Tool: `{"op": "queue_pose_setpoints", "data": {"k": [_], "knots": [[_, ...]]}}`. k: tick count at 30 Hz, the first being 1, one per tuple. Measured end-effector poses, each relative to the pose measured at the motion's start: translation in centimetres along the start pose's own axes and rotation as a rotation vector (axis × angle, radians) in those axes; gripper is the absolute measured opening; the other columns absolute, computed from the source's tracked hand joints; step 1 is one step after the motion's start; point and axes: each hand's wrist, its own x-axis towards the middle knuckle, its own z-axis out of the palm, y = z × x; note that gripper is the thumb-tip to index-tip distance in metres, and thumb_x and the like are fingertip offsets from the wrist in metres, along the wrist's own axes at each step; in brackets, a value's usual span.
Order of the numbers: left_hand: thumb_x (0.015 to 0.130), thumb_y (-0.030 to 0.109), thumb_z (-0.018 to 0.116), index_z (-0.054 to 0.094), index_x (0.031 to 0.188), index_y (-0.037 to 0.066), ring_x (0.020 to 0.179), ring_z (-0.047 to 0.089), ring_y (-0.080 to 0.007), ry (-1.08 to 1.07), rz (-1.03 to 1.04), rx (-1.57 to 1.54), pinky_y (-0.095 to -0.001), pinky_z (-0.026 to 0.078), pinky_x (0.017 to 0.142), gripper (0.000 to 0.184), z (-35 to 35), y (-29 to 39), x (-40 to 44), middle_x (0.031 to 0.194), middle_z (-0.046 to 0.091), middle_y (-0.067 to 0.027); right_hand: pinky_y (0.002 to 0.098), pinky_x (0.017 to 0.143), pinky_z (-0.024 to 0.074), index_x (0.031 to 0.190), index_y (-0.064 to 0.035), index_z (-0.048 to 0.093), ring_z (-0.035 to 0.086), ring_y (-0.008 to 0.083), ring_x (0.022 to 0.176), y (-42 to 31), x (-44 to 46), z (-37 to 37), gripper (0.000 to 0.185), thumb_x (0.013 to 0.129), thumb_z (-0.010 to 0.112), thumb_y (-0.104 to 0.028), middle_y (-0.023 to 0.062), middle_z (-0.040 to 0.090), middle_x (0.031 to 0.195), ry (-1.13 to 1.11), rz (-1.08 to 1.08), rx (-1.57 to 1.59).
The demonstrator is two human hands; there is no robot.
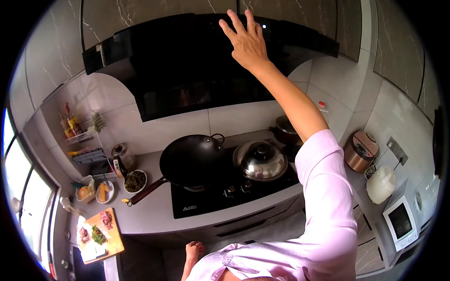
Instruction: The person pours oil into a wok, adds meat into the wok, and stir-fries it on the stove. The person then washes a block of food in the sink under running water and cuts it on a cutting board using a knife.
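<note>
My right hand (248,44) is raised to the top edge of the black range hood (187,61), fingers spread, near a small white light on its panel. It holds nothing. Low in the view, in front of the counter, my left hand (194,249) hangs with its fingers curled; what it holds, if anything, is too small to tell. Below the hood, a black wok (192,159) sits on the left burner of the black stove (197,206), its handle pointing to the lower left. A pan with a shiny domed lid (260,161) stands on the right burner.
A cutting board (112,239) with chopped meat and greens lies at the lower left. Near it are a bowl of dark greens (135,181), small dishes and a spice rack (84,138). To the right stand a rice cooker (361,150), a white jug (381,185) and a white appliance (401,221).
</note>
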Motion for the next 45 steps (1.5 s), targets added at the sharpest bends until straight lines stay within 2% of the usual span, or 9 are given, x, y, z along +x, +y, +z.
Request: {"op": "queue_pose_setpoints", "data": {"k": [6,7,10,12,16,37,41,43,45], "knots": [[0.076,0.007,0.049,0.059,0.080,-0.003,0.058,0.057,-0.0174,0.006,-0.007,0.075,-0.0285,0.047,0.052,0.014,0.1,0.8,-0.7,0.068,0.059,-0.0093,0.0417,0.084,0.0360,0.093,-0.0072,0.059,0.032,0.0348,0.114,-3.0,-0.6,-3.3,0.031,0.063,0.053,-0.001,0.0064,0.041,0.124,0.030,-0.108,0.150],[0.076,0.007,0.049,0.059,0.080,-0.003,0.058,0.057,-0.0174,0.000,-0.013,0.087,-0.0285,0.047,0.052,0.014,-0.2,0.2,-0.2,0.068,0.059,-0.0093,0.0412,0.073,0.0408,0.087,-0.0074,0.059,0.037,0.0319,0.107,-4.5,-2.1,-3.7,0.024,0.064,0.054,-0.005,0.0074,0.044,0.118,-0.071,-0.193,0.217],[0.076,0.006,0.049,0.059,0.079,-0.003,0.057,0.056,-0.0168,-0.209,0.487,0.496,-0.0282,0.047,0.051,0.014,-1.2,-2.4,1.5,0.067,0.059,-0.0092,0.0350,0.062,0.0464,0.078,-0.0104,0.063,0.060,0.0237,0.077,-9.4,-6.0,-11.6,0.013,0.067,0.055,-0.010,0.0070,0.062,0.080,-1.000,-0.450,0.421],[0.076,0.008,0.051,0.060,0.080,-0.002,0.057,0.056,-0.0154,-0.199,0.364,0.442,-0.0274,0.046,0.051,0.014,-0.4,-1.6,1.4,0.066,0.059,-0.0079,0.0344,0.055,0.0449,0.076,-0.0106,0.066,0.061,0.0205,0.072,-10.2,-8.4,-16.5,0.014,0.069,0.057,-0.018,0.0046,0.064,0.077,-1.135,-0.753,0.649],[0.076,0.012,0.055,0.061,0.081,-0.001,0.057,0.056,-0.0132,-0.109,0.010,0.204,-0.0263,0.045,0.051,0.016,3.1,0.4,0.7,0.065,0.060,-0.0061,0.0348,0.051,0.0465,0.072,-0.0065,0.063,0.059,0.0223,0.066,-9.4,-11.1,-24.4,0.034,0.071,0.057,-0.040,0.0071,0.061,0.070,-0.890,-1.016,0.786],[0.078,0.018,0.056,0.062,0.086,0.000,0.065,0.057,-0.0112,-0.405,0.009,0.475,-0.0237,0.046,0.057,0.020,24.9,1.4,0.7,0.072,0.062,-0.0051,0.0319,0.033,0.0377,0.058,-0.0081,0.061,0.054,0.0189,0.049,5.9,-20.8,-29.9,0.011,0.057,0.058,-0.018,0.0086,0.055,0.053,-1.263,-0.284,0.406],[0.079,0.018,0.057,0.062,0.087,0.001,0.067,0.056,-0.0109,-0.504,0.063,0.483,-0.0238,0.045,0.060,0.020,28.5,3.8,1.2,0.073,0.061,-0.0044,0.0312,0.032,0.0384,0.056,-0.0049,0.060,0.054,0.0186,0.046,6.7,-22.9,-28.2,0.010,0.055,0.058,-0.014,0.0103,0.055,0.053,-1.070,-0.450,0.304],[0.079,0.016,0.057,0.061,0.089,0.000,0.066,0.054,-0.0098,-0.572,0.315,0.700,-0.0230,0.043,0.059,0.019,30.4,5.5,2.0,0.073,0.060,-0.0042,0.0307,0.031,0.0399,0.055,-0.0015,0.058,0.054,0.0186,0.045,7.6,-23.7,-27.2,0.011,0.055,0.057,-0.013,0.0119,0.056,0.054,-0.957,-0.600,0.216],[0.078,0.015,0.056,0.061,0.088,-0.001,0.066,0.054,-0.0097,-0.600,0.214,0.616,-0.0229,0.043,0.058,0.019,33.7,8.9,1.1,0.073,0.060,-0.0043,0.0306,0.031,0.0407,0.055,0.0004,0.057,0.055,0.0184,0.045,8.6,-24.4,-26.2,0.012,0.055,0.057,-0.012,0.0126,0.056,0.054,-0.939,-0.675,0.200]]}}
